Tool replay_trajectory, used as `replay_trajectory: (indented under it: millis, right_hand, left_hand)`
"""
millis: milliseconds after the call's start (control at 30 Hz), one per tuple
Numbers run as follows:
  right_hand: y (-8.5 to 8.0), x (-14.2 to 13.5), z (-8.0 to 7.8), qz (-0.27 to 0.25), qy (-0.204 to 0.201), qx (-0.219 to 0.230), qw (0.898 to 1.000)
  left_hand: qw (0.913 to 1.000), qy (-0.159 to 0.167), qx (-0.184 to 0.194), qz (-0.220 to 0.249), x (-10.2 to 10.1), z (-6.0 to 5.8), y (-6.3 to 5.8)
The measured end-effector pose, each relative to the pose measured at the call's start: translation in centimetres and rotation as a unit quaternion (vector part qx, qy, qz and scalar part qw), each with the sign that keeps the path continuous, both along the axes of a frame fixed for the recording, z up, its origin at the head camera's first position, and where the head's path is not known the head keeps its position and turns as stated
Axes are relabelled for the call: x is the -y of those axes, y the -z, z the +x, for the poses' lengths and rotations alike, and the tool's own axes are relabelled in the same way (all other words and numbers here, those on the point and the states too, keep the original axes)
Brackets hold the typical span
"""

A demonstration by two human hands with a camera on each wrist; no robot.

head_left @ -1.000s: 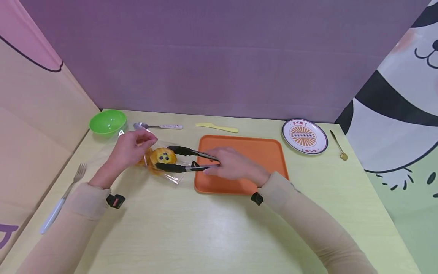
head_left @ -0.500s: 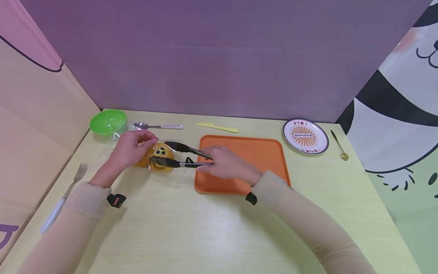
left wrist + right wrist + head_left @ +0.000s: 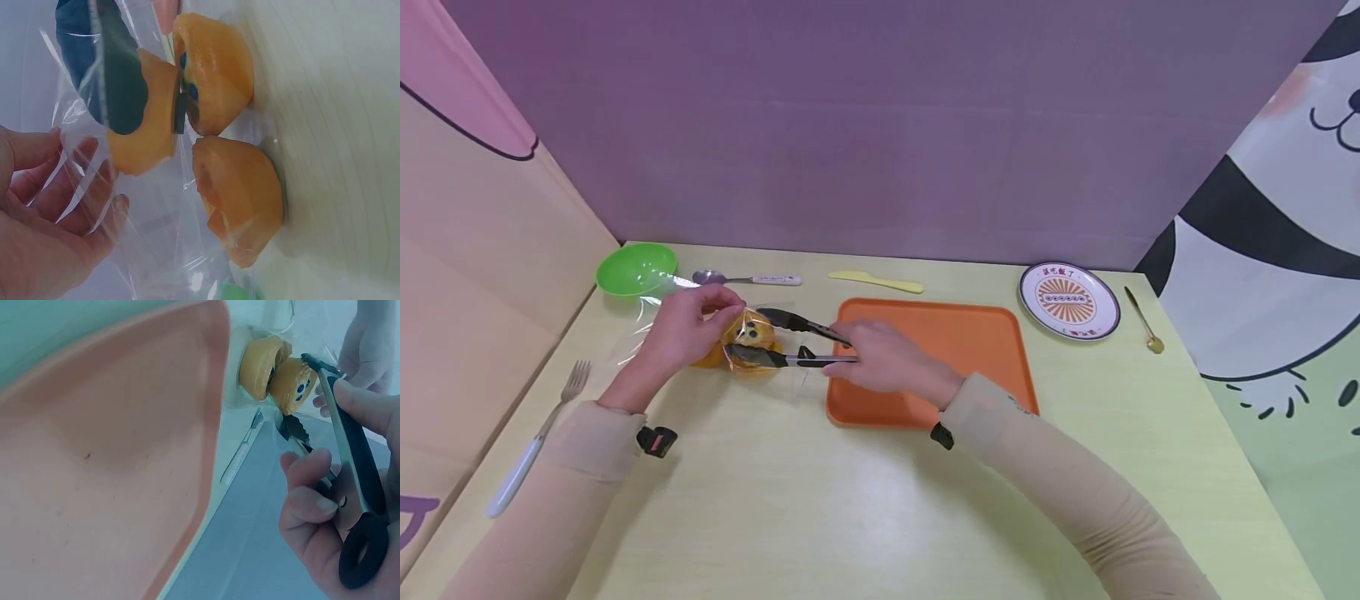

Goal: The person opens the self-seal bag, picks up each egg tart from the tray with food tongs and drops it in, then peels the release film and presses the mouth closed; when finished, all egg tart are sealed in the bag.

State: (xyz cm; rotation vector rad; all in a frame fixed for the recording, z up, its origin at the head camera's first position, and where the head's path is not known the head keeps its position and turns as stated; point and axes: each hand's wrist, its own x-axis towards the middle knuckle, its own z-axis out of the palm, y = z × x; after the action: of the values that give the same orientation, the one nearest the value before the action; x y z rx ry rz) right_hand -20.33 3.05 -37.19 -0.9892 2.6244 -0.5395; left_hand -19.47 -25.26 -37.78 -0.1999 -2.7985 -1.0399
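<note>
My left hand pinches the top film of a clear plastic bag between thumb and fingers, holding it raised. In my right hand are tongs with black tips, reaching left over the tray to the bag. Between those tips sits a blueberry-topped tart, held above the table. The left wrist view shows the dark tong tip beneath the film, beside the held tart. Two more tarts lie in the bag, tilted on their sides. In the head view the left hand partly hides them.
An orange tray lies under the right hand. Along the back are a green bowl, a spoon, a yellow knife and a patterned plate. A fork lies left, a small gold spoon far right.
The right hand has moved left with the tongs, bringing the tart further in under the bag's film. The left hand has stayed nearly in place, still holding the film.
</note>
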Motion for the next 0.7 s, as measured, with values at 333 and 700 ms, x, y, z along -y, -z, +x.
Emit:
replay_trajectory:
  millis: [333,700]
  right_hand:
    - [0.2,0.1,-0.4,-0.013,-0.002,0.020,1.000]
    - [0.6,2.7,0.5,0.003,0.039,-0.043,0.998]
  left_hand:
    - [0.9997,-0.006,-0.020,0.014,-0.2,-0.2,-0.1]
    - [0.9999,-0.005,-0.013,-0.007,-0.1,-0.5,-0.2]
